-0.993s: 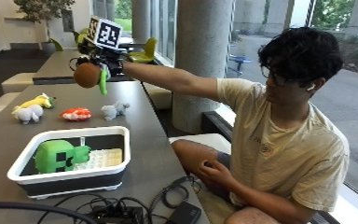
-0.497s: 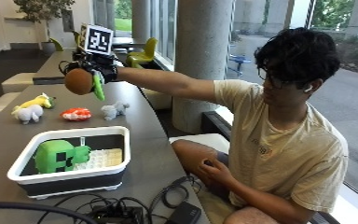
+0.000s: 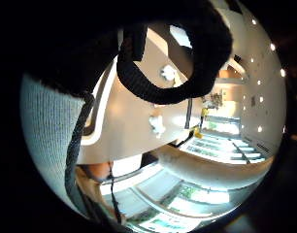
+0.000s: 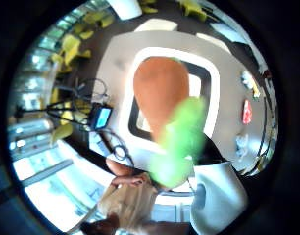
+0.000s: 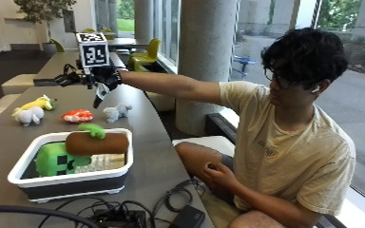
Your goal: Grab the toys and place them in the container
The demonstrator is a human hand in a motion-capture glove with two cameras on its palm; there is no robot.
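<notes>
Carrot toy: a brown-orange plush carrot (image 5: 97, 142) with a green top lies across the white container (image 5: 19, 172), over its far rim, level with the top of the walls. I cannot tell whether it rests on the rim or is in the air just above it. In the thumb side palm view it (image 4: 161, 98) shows directly over the container's opening.
Container: a white bin with a dark band round its base, standing on the grey worktop (image 5: 151, 156).
Green block toy: a green blocky plush (image 5: 52, 159) sits inside the container, under the near end of the carrot.
My right hand: my gloved hand (image 5: 103, 78) hangs in the air above and beyond the container, arm stretched out, well clear of the carrot. My fingers point down, loose and apart, holding nothing.
Toys beyond the container: on the worktop past the far rim, a white and yellow plush animal (image 5: 31, 110), a red and white toy (image 5: 77, 115) and a small grey plush (image 5: 116, 112) lie in a row, apart from each other.
Near side of the container: black cables (image 5: 125, 209) lie on the worktop by the front wall.
My other hand: bare, it rests on my lap (image 5: 217, 175).
</notes>
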